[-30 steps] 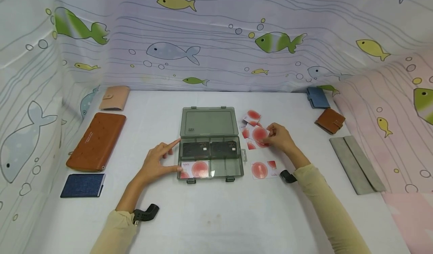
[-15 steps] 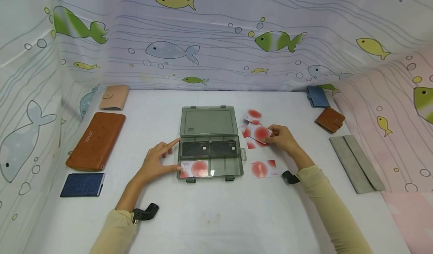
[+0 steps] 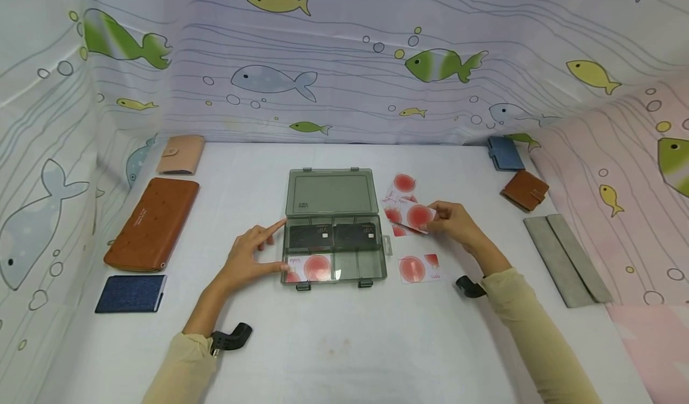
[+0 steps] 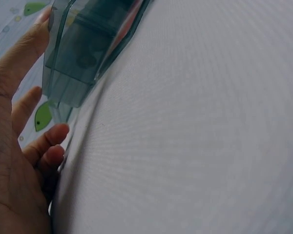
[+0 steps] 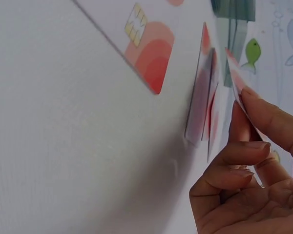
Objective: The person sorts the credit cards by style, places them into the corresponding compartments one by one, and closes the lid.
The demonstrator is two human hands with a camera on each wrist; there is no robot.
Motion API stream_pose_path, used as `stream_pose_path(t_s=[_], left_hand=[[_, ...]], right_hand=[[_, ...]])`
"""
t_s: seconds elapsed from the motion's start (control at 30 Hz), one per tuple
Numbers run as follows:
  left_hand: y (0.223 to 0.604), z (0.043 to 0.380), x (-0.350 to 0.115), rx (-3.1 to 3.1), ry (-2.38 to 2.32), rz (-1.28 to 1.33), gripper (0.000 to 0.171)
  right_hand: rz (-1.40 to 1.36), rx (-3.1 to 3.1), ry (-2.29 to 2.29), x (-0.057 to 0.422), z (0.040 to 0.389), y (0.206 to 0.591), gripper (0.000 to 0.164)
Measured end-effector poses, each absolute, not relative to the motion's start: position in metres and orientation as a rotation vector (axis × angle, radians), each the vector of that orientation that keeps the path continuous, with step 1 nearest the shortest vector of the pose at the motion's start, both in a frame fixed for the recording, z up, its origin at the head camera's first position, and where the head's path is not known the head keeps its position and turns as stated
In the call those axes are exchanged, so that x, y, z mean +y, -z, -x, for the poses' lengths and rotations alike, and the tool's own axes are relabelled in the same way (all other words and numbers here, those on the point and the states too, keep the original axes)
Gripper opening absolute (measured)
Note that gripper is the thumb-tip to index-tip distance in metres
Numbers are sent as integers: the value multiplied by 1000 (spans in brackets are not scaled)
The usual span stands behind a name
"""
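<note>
A translucent grey-green compartment box [image 3: 360, 265] lies with its lid [image 3: 331, 191] folded back. Two black VIP cards [image 3: 311, 236] fill its back compartments, and a white card with red circles [image 3: 311, 269] lies in the front left one. The left hand [image 3: 249, 254] touches the box's left side with an outstretched index finger and thumb. Between thumb and fingers, the right hand [image 3: 454, 221] pinches a red-and-white card [image 3: 418, 215], which stands tilted off the table in the right wrist view. Under and behind it lie several similar cards [image 3: 404, 182]. Another single card [image 3: 420, 269] lies flat nearer the front.
On the left side are a pink wallet [image 3: 182, 154], a long brown zip wallet [image 3: 153, 224] and a dark blue notebook-like wallet [image 3: 131, 294]. A blue wallet [image 3: 506, 154], a small brown wallet [image 3: 524, 190] and a long grey wallet [image 3: 565, 261] line the right side.
The right hand has lifted one card off the pile and drawn it slightly to the right. The left hand stays at the box's side.
</note>
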State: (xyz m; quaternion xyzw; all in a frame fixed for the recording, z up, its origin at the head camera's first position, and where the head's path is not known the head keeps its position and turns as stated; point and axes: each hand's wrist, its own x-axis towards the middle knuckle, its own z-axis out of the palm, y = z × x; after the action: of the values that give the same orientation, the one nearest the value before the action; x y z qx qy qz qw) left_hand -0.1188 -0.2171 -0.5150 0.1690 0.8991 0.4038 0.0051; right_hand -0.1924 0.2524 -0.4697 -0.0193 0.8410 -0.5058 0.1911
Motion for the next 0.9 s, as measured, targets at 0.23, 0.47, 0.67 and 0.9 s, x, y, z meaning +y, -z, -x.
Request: stream_pose_path(t_s=[0.23, 0.47, 0.67, 0.9], left_hand=[[513, 119, -217, 2811, -1272, -523, 93], [514, 119, -216, 2810, -1269, -524, 93], [513, 119, -216, 2804, -1267, -516, 93], [513, 119, -216, 2810, -1257, -518, 93]], right_hand=[[88, 2256, 1441, 244, 187, 463, 35], [116, 2218, 1453, 233, 182, 451, 34], [106, 2219, 1469, 231, 178, 444, 34], [132, 2153, 1477, 223, 170, 442, 36]])
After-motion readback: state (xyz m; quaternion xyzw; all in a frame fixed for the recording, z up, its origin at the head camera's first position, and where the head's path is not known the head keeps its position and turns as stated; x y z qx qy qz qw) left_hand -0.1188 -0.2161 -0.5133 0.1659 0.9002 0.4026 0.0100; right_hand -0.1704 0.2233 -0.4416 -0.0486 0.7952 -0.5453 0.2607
